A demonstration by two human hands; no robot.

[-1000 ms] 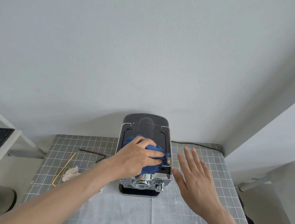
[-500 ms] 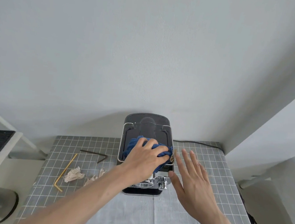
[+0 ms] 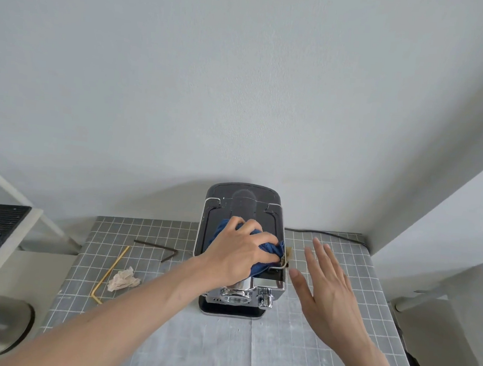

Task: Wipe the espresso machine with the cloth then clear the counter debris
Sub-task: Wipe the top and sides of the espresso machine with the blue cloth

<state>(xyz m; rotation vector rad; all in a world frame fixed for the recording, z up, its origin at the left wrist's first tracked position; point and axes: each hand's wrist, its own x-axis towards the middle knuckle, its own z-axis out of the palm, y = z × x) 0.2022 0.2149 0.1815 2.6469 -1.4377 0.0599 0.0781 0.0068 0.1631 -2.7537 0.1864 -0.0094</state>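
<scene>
- Machine [image 3: 244,209] is standing at the counter's [image 3: 322,351] back edge, against the wall.
- My left hand [image 3: 239,253] is pressing the blue cloth [image 3: 269,250] on the machine's top, fingers curled over the bunched fabric.
- My right hand [image 3: 327,290] is hovering just right of the machine, palm down, fingers spread, gripping nothing.
- Debris is lying left of the machine: crumpled tissue [image 3: 124,280], yellow straw [image 3: 109,273], dark bent stick [image 3: 158,248].
- Black cable [image 3: 328,234] is running along the counter's back.
</scene>
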